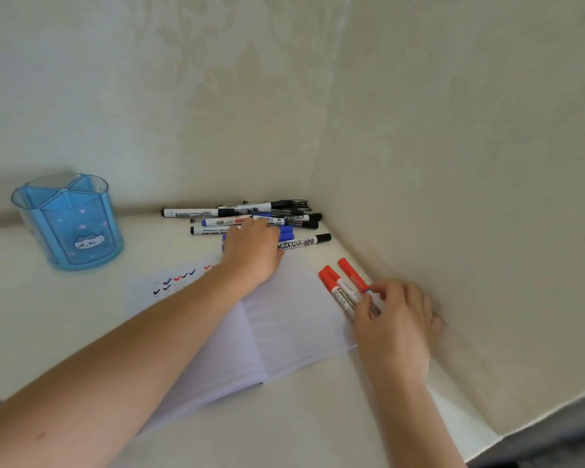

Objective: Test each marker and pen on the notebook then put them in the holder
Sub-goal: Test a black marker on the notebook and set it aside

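Far left on the desk (31, 315), the blue holder (69, 220) stands upright near the wall, its divided compartments showing nothing inside that I can make out. Moving right, the open notebook (284, 319) lies in front of me, and its left page carries rows of little tick marks (174, 283) in black, blue and red. My left hand (252, 253) reaches across that page, palm down, fingers curled over the pile of pens and markers (250, 217) heaped in the corner by the wall; it covers some blue markers (286, 234), though I cannot tell whether I have actually closed on one. A black-capped marker (304, 242) lies just beside my knuckles. Further right, two red markers (343, 285) lie side by side at the notebook's right edge, close to the wall, and my right hand (397, 320) has its fingertips pinched on their near ends.
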